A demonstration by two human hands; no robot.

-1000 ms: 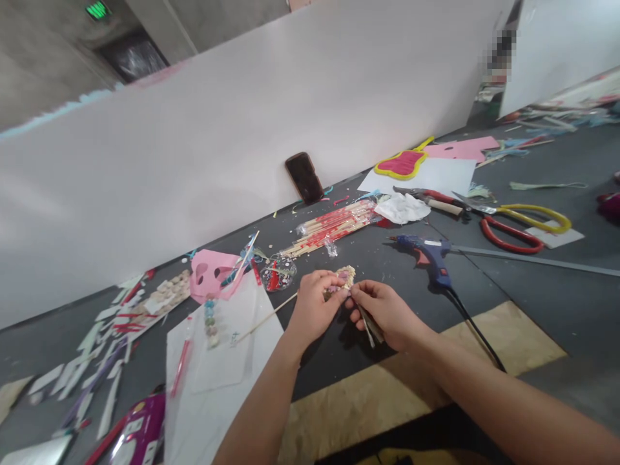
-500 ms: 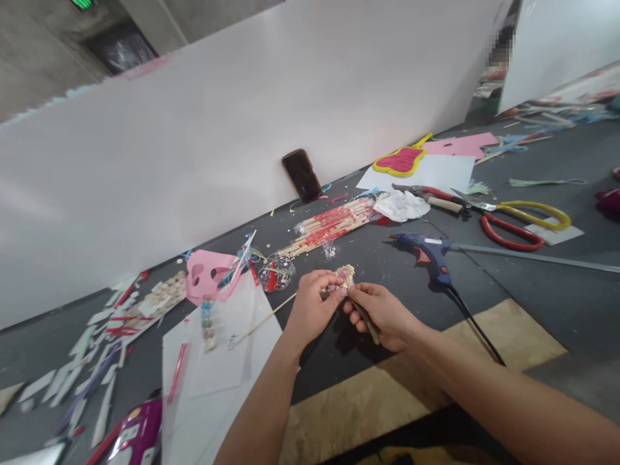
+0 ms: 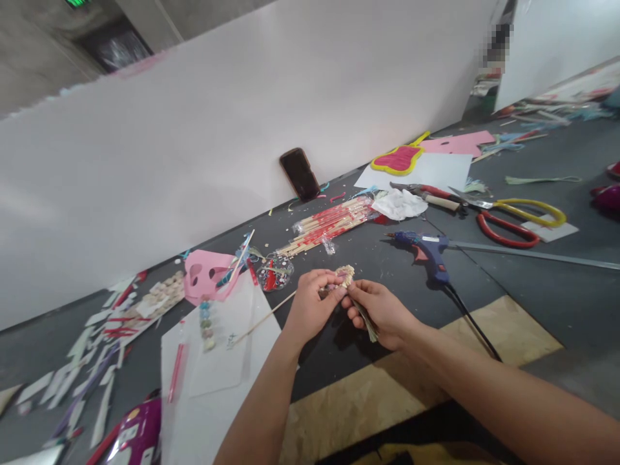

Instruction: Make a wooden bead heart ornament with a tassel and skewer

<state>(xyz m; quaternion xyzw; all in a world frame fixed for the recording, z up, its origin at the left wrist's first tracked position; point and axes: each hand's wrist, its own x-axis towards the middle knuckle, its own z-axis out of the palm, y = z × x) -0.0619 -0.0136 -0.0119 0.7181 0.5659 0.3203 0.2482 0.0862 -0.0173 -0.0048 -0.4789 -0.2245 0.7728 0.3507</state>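
My left hand (image 3: 310,303) is closed around a small craft piece (image 3: 346,274) with a knobbly cream edge and a pinkish-purple middle. Most of that piece is hidden by the fingers. From behind the same hand a thin wooden stick (image 3: 265,318) runs down to the left over the white paper. My right hand (image 3: 382,311) pinches a greenish tassel (image 3: 370,328) close under the craft piece, its loose strands hanging below the fingers. The fingertips of both hands nearly meet, so the join between tassel and craft piece cannot be made out.
Right of my hands lies a blue glue gun (image 3: 431,252), its cord trailing toward me. Beyond it are scissors (image 3: 518,219) and pliers (image 3: 431,192). Wrapped sticks (image 3: 329,225) lie ahead, a phone (image 3: 299,174) leans on the white partition, and a pink mask (image 3: 208,274) rests left.
Both hands keep their hold on the craft piece and tassel, with only a slight shift of the right fingers. The whole view has moved a little.
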